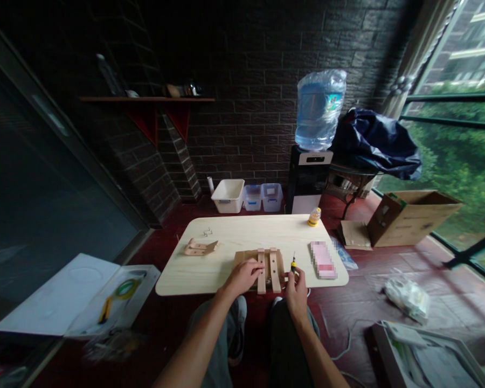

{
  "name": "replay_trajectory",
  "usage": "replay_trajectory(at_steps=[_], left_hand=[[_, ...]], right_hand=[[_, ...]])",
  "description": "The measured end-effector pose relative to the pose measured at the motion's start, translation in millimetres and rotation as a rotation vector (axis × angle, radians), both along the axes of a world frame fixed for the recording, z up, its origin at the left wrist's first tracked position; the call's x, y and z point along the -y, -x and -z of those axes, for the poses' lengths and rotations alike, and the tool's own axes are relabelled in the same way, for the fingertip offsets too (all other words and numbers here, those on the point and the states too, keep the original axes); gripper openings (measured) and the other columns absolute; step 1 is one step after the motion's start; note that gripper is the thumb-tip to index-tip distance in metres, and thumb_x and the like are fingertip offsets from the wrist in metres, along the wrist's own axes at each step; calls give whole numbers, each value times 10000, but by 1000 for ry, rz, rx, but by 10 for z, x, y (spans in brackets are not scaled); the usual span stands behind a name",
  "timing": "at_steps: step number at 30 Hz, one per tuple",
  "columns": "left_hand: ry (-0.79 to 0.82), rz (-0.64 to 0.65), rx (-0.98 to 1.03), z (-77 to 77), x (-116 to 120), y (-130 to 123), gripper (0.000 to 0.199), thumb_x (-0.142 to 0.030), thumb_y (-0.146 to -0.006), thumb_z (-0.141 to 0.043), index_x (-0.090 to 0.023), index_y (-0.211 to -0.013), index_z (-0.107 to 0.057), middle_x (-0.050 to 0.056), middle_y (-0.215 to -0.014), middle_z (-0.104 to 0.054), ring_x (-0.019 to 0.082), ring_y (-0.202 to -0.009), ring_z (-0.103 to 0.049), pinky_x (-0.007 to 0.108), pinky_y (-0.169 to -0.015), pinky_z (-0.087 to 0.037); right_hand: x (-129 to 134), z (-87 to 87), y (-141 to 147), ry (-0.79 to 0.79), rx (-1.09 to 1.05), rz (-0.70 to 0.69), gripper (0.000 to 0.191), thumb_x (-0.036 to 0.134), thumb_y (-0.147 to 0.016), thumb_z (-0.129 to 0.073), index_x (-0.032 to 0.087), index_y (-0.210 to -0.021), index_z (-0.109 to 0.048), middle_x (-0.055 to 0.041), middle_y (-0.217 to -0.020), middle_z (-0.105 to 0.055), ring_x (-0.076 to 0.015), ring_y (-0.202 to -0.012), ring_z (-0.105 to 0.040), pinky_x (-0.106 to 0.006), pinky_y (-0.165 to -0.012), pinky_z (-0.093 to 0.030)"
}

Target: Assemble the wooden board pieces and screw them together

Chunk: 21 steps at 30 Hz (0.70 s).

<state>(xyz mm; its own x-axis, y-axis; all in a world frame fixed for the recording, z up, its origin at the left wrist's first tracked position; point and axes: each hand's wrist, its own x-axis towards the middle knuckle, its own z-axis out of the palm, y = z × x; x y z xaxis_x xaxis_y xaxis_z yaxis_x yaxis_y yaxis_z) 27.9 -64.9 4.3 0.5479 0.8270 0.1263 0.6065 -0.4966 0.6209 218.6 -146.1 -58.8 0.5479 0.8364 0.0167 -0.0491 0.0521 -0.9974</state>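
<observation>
Two narrow wooden strips with dark holes, a left strip (261,283) and a right strip (274,264), lie side by side across a brown board (241,260) at the table's near edge. My left hand (244,275) rests at the left strip, its fingers closed at the strip's edge; what they pinch, if anything, is too small to tell. To the right of the strips, my right hand (296,288) holds a yellow and black screwdriver (293,265) with its tip pointing up and away.
On the pale table (178,269) are a wooden assembly (200,248), small metal hooks (207,232), a yellow-capped bottle (314,217) and a pink item (323,260). An open white case (139,275) lies left; a cardboard box (412,218) stands right.
</observation>
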Motion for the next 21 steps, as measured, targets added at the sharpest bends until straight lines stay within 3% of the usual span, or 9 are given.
replay_trajectory(at_steps=[14, 21], left_hand=[[-30, -39, 79, -30, 24, 30, 218, -278, -935, -596, -268, -1048, -782, 52, -1095, -768, 222, -1070, -671, 347, -1001, -503], [115, -180, 368, 15, -69, 17, 272, -384, -954, -566, -212, -1080, -735, 55, -1086, -777, 197, -1000, -721, 329, -953, -565]], right_hand=[[-20, -27, 9, 42, 42, 0, 524, 601, -901, -516, 180, -1209, -569, -86, -891, -764, -207, -665, -693, -322, -622, -528], [-11, -29, 28, 29, 58, 2, 456, 556, -921, -501, 194, -1195, -538, -76, -905, -736, -213, -707, -675, -335, -672, -518]])
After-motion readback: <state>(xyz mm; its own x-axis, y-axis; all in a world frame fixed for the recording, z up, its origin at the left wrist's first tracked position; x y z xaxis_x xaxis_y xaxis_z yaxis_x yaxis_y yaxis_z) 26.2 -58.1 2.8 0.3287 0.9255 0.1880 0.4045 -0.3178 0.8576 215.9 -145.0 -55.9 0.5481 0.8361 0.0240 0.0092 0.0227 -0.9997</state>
